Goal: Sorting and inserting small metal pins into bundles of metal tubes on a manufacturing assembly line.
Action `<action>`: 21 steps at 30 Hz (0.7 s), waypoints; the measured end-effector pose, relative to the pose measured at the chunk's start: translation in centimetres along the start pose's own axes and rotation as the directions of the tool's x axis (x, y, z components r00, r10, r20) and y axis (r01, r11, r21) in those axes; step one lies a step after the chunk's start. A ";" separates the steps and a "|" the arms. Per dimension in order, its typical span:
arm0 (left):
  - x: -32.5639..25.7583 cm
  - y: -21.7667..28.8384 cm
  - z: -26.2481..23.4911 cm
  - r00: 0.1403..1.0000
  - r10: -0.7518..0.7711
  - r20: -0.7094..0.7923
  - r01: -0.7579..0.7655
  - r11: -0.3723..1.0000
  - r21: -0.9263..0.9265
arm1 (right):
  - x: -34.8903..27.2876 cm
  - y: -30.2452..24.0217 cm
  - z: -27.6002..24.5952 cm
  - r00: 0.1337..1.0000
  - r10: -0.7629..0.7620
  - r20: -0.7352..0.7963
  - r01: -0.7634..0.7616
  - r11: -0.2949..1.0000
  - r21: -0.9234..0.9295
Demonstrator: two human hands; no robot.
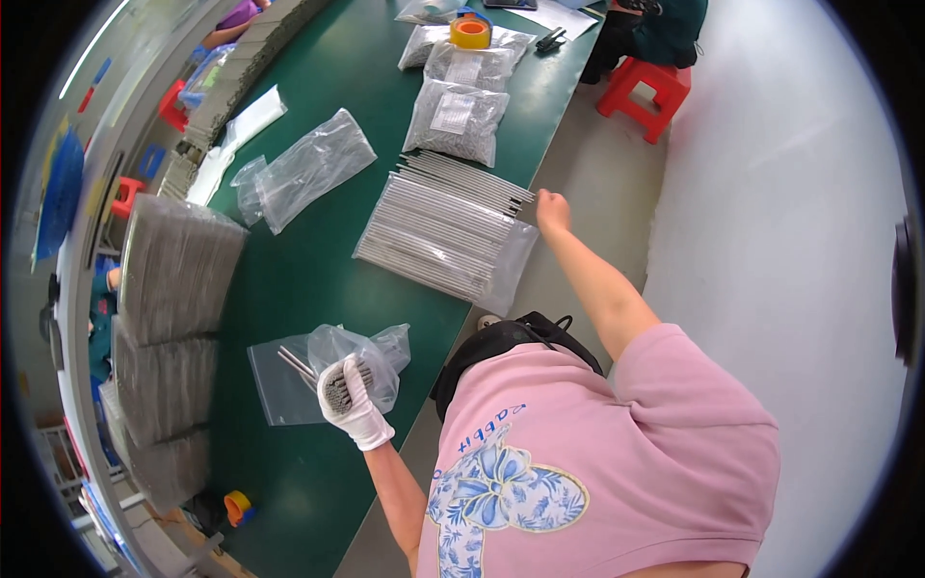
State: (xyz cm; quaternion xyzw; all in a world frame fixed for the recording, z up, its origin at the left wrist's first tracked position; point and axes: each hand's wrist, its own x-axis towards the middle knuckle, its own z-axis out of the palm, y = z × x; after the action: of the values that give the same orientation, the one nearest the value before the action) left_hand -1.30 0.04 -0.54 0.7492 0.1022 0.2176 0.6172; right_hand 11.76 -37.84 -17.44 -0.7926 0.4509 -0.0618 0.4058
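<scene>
My left hand (352,400), in a white glove, is closed round a bundle of thin metal rods (339,393) seen mostly end-on. A few rods stick out past the glove toward the far left. Beneath and beside it lie crumpled see-through plastic bags (279,390). On the right, my bare right hand (553,212) is at the table's edge, fingers pinched together at the tips of loose metal rods (462,178). Those rods lie in a row against a flat plastic bag filled with similar rods (434,236). The fingertips are small here, and their exact hold is partly hidden.
Stacked bags of rods (178,270) line the green table's (318,250) left side. An unfilled plastic bag (313,169) lies mid-table. Filled bags (458,120) and a yellow tape roll (470,34) sit at the far end. A red stool (647,94) stands beyond, near a seated person.
</scene>
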 end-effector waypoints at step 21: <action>0.6 0.1 0.8 0.996 0.087 0.012 -0.087 0.996 -0.002 | -28.3 -20.4 -4.5 -0.210 -0.921 0.328 0.662 0.113 0.741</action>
State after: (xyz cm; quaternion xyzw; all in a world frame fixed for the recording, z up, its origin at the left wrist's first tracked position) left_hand -0.41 -0.48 -0.44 0.7537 0.0656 0.2401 0.6083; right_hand 6.71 -13.45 7.40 -0.7413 -0.4224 -0.0288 0.5208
